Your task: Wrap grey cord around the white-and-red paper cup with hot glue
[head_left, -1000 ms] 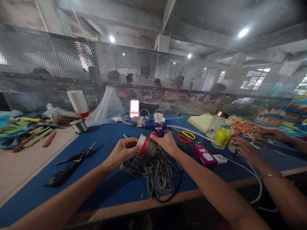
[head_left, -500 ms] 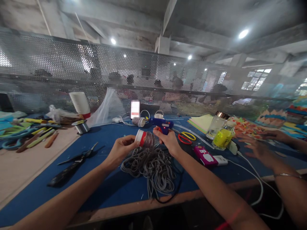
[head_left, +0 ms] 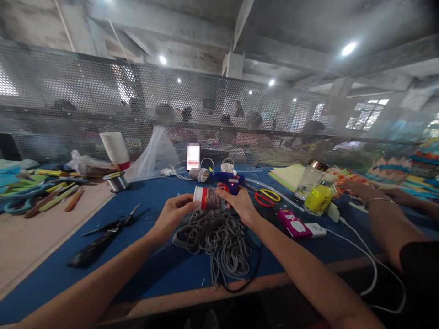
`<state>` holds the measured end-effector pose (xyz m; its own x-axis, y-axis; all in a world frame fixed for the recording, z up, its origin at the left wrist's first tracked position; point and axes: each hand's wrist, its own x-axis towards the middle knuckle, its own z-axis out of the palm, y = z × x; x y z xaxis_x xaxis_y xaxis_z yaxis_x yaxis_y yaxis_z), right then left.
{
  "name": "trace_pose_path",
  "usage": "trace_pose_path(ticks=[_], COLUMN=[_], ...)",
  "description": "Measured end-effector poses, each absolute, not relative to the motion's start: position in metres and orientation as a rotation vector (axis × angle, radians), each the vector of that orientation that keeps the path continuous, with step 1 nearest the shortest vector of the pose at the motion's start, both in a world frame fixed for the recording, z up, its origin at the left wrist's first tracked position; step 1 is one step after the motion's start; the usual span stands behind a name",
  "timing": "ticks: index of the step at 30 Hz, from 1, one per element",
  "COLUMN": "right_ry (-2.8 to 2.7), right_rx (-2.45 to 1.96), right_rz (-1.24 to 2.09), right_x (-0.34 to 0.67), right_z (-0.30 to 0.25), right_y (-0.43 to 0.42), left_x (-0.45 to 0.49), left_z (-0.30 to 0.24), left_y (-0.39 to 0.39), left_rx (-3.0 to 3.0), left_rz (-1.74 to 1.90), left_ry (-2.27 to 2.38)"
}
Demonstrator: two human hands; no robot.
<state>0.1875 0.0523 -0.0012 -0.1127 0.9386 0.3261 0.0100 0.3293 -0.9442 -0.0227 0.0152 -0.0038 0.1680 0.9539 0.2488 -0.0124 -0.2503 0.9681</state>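
My left hand (head_left: pixel 177 211) is closed on the white end of a paper cup (head_left: pixel 201 197), which lies sideways in the air. The cup has a red band, and grey cord covers its right part. My right hand (head_left: pixel 239 201) grips a blue hot glue gun (head_left: pixel 227 177) with a small red light; its fingertips reach the cord-covered end of the cup. The gun's nozzle points left, above the cup. Below both hands a loose heap of grey cord (head_left: pixel 219 244) lies on the blue table mat (head_left: pixel 154 269).
Black-handled pliers or cutters (head_left: pixel 106 235) lie at left, near a wire spool (head_left: pixel 117 182) and stacked paper cups (head_left: pixel 115 148). Scissors (head_left: pixel 264 197), a purple box (head_left: pixel 291 223) and a jar of yellow liquid (head_left: pixel 319 197) stand at right. Another person's arm (head_left: pixel 384 219) reaches in there.
My right hand and the glue gun have shifted slightly left, closer over the cup. The cup has turned a little. The other person's arm at right has reached farther across the table.
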Motion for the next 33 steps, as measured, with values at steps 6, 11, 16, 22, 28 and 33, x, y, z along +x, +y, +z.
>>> trace_pose_path(ticks=[6,11,16,22,28,33], right_ry=[-1.47,-1.446,-1.466,-1.549,-1.552,-1.543], right_rx=[-0.924,-0.951,-0.954,-1.016,-1.026,-1.004], right_rz=[1.022,0.931,0.907,0.853,0.801,0.773], right_x=[0.183,0.184,0.185,0.182,0.182,0.185], right_z=[-0.003,-0.001,-0.003,-0.003,-0.004,-0.007], right_y=[0.05,0.051,0.053,0.049,0.049,0.052], left_x=[-0.022,-0.023,-0.023,-0.021,-0.02,-0.022], left_z=[-0.007,-0.008,-0.006,-0.007,-0.009,-0.01], left_y=[0.017,0.021,0.025,0.025,0.025,0.028], left_rx=[1.454,1.39,1.243,1.135,1.08,1.06], left_rz=[1.228,1.333,1.414,1.404,1.337,1.362], left_ry=[0.962,0.993,0.952,0.878,0.777,0.778])
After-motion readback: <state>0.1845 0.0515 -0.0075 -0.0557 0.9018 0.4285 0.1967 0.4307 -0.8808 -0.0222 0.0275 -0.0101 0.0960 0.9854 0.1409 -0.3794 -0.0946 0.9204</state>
